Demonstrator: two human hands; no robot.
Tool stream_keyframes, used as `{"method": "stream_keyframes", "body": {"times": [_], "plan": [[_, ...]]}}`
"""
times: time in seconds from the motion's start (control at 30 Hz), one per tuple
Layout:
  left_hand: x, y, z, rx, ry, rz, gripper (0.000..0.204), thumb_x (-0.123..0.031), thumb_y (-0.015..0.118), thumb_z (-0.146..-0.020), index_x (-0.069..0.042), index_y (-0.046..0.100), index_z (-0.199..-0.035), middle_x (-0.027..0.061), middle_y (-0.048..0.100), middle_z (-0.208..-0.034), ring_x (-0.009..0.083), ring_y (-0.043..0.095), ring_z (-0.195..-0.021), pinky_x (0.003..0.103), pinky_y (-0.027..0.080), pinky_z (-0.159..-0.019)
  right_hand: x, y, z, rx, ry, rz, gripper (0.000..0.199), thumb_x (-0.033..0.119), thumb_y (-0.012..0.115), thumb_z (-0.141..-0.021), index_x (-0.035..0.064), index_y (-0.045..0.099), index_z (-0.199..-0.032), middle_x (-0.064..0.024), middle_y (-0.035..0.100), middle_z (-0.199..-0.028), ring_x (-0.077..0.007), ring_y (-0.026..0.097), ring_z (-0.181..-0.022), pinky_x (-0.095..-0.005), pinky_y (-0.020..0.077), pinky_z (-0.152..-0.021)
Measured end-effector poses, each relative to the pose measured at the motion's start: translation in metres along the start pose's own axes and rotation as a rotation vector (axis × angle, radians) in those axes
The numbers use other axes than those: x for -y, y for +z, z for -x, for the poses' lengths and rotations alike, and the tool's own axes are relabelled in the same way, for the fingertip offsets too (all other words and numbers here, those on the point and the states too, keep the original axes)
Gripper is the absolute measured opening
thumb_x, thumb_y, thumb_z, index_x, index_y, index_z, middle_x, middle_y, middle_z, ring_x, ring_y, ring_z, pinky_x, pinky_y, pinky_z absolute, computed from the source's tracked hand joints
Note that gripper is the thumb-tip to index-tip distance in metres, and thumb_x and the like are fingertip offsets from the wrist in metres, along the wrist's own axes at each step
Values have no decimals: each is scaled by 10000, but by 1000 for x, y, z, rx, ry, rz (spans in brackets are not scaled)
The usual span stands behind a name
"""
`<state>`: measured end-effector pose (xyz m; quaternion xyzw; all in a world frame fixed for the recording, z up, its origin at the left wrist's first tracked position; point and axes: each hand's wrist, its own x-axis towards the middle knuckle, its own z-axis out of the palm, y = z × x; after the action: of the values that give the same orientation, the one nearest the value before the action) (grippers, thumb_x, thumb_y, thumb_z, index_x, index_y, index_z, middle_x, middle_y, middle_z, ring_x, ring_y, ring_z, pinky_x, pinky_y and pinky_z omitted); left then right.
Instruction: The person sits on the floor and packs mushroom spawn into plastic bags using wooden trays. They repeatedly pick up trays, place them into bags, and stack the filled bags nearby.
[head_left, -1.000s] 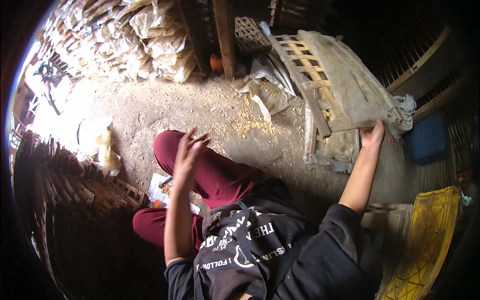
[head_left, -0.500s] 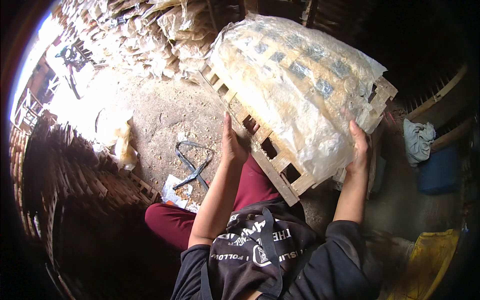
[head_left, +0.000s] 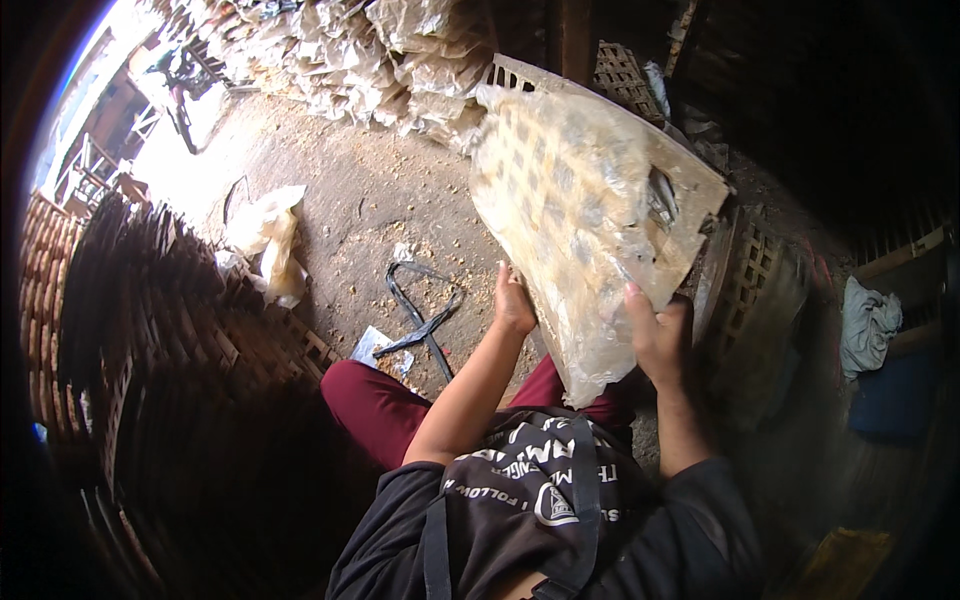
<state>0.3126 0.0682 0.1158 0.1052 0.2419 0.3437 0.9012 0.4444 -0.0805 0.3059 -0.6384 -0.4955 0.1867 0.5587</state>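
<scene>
A woven lattice tray of pale slats is tilted in front of me above my lap, draped with a crumpled, cloudy plastic sheet. Dark squares show through the sheet. My left hand grips the left edge, thumb up, its fingers hidden beneath. At the near right side my right hand is closed, its thumb lying over the plastic; its other fingers are mostly hidden. The sheet's near end hangs down toward my lap, and the tray's far right corner lies bare.
Many plastic-wrapped layers are piled at the back. Stacked lattice trays stand to my left. A crumpled plastic sheet and a dark looped strap lie on the littered floor. At the right, a grey cloth hangs over a blue container.
The tray has turned and tilted, its far right corner now uncovered by the sheet. Both hands have shifted, the right one lower and further inward on the plastic.
</scene>
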Motion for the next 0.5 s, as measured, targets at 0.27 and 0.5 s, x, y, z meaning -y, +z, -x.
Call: {"method": "stream_keyframes", "body": {"times": [0.27, 0.5], "plan": [[-13, -39, 15, -263, 57, -178, 661, -493, 515, -840, -38, 412, -1307, 149, 486, -1294, 315, 444, -1201, 433, 322, -1038, -25, 12, -8, -70, 354, -243, 253, 135, 540, -875, -53, 603, -1032, -66, 631, -953, -124, 565, -872, -264, 428, -782], [-76, -68, 59, -417, 24, -232, 340, -231, 636, -801, -39, 596, -1079, 97, 632, -1032, 255, 601, -947, 391, 476, -857, -116, 34, 22, -135, 830, -764, 428, 318, 609, -816, 52, 556, -1147, -54, 604, -1021, -165, 574, -904, -313, 457, -771]]}}
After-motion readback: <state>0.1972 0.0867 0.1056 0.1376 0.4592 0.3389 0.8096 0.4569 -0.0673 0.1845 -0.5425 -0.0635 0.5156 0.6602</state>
